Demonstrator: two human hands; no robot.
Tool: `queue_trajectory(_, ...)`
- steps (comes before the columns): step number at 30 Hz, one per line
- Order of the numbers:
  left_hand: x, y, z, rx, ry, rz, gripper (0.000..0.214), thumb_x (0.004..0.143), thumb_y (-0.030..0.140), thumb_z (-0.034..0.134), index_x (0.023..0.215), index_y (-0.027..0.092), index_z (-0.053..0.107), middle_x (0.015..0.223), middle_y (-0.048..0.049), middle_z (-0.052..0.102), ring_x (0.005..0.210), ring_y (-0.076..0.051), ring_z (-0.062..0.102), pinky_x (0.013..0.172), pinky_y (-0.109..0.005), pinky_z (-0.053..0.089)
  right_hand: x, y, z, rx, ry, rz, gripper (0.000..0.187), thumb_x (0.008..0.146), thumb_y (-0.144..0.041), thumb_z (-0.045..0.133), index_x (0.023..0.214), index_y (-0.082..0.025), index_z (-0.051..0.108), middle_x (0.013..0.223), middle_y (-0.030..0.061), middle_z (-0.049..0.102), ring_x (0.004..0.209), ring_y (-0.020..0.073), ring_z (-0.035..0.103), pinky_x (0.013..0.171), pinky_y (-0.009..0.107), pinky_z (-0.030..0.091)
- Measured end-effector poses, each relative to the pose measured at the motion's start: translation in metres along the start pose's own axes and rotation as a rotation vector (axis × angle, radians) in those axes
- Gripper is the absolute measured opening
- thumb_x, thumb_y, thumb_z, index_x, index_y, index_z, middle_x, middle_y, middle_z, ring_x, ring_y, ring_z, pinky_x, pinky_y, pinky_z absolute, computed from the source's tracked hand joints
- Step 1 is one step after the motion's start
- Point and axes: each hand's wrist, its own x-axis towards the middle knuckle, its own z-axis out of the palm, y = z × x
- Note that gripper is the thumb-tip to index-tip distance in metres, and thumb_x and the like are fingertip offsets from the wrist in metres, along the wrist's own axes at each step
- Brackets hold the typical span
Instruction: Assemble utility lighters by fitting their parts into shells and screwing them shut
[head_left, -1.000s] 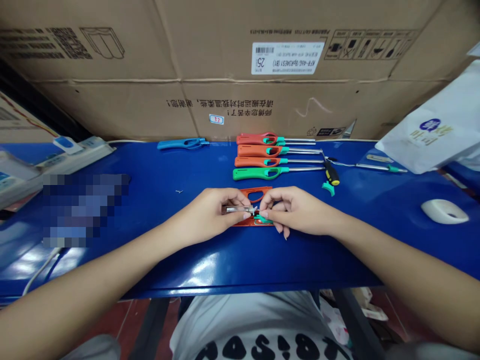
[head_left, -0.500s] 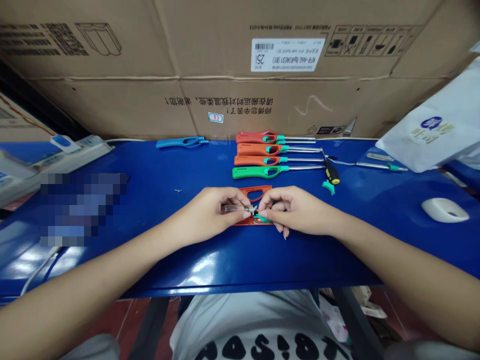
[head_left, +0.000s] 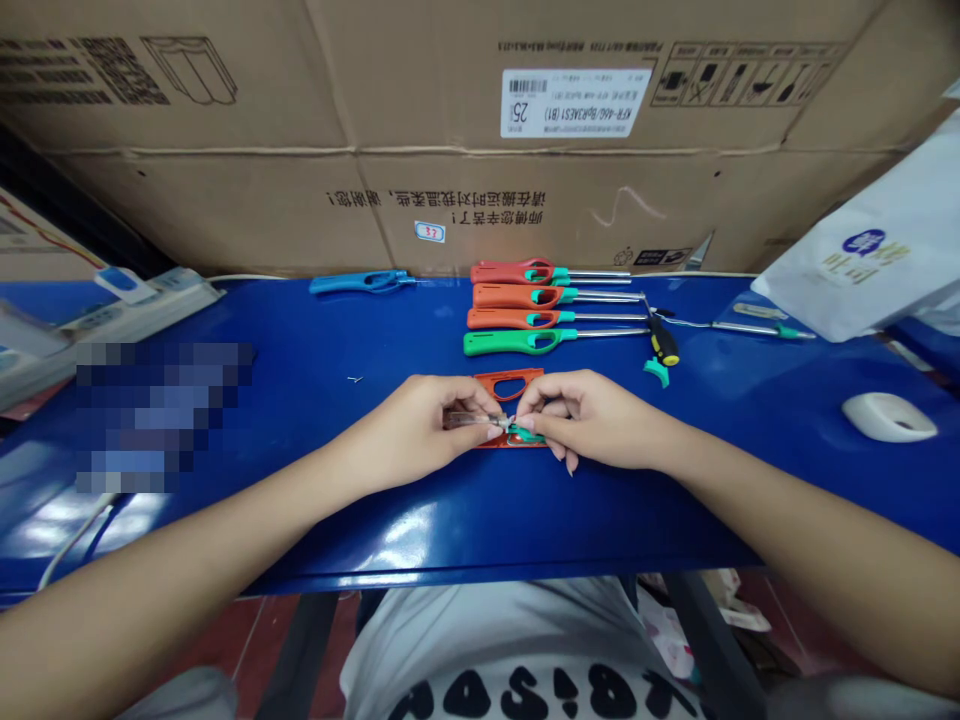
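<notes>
My left hand is closed around a clear lighter fuel tank, its valve end pointing right. Thumb and fingertips of my right hand pinch at the tank's valve end, where a small part is mostly hidden by the fingers. Beneath both hands lie orange lighter handle shells, one with an oval trigger opening. A green trigger piece sits in the nearer shell, partly covered by my right fingers.
Several gas lighters lie in a row behind my hands, with a blue lighter handle to their left. A black-yellow screwdriver, loose green trigger, metal lighter tube, white mouse and screws lie around. A cardboard box stands behind.
My right fingertips have shifted slightly at the valve end, and a little more of the green trigger piece shows. The left hand keeps its hold on the tank.
</notes>
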Motion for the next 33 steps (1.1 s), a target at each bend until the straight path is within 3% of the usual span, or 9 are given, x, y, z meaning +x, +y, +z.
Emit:
queue_trajectory(8,0.001,-0.004,0.006,-0.066,0.057,-0.008,0.019,0.086,0.032,0.072,0.096,0.015,0.073,0.086,-0.0034,0.075,0.078,-0.016,0.069,0.071,-0.026,0.054,-0.001,-0.001,0.003,0.017,0.024,-0.003,0.016,0.089,-0.032,0.066,0.088,-0.018,0.059,0.056,-0.0058,0.056,0.049,0.0097,0.058,0.046,0.021,0.054)
queue_trajectory(17,0.002,-0.003,0.006,-0.081,0.034,-0.026,0.02,0.085,0.03,0.074,0.095,0.014,0.076,0.09,-0.006,0.077,0.08,-0.017,0.069,0.073,-0.027,0.053,0.001,0.002,0.002,0.026,0.019,-0.014,0.012,0.091,-0.029,0.064,0.087,-0.018,0.059,0.062,-0.005,0.058,0.051,0.0094,0.059,0.047,0.022,0.054)
queue_trajectory(33,0.003,-0.005,0.014,-0.166,0.089,-0.034,0.019,0.082,0.027,0.076,0.093,0.012,0.077,0.082,-0.0047,0.077,0.069,-0.012,0.066,0.063,-0.021,0.049,-0.003,-0.003,0.003,0.014,0.034,0.003,0.013,0.092,-0.024,0.061,0.082,-0.018,0.057,0.054,-0.0066,0.056,0.047,0.0089,0.059,0.047,0.02,0.053)
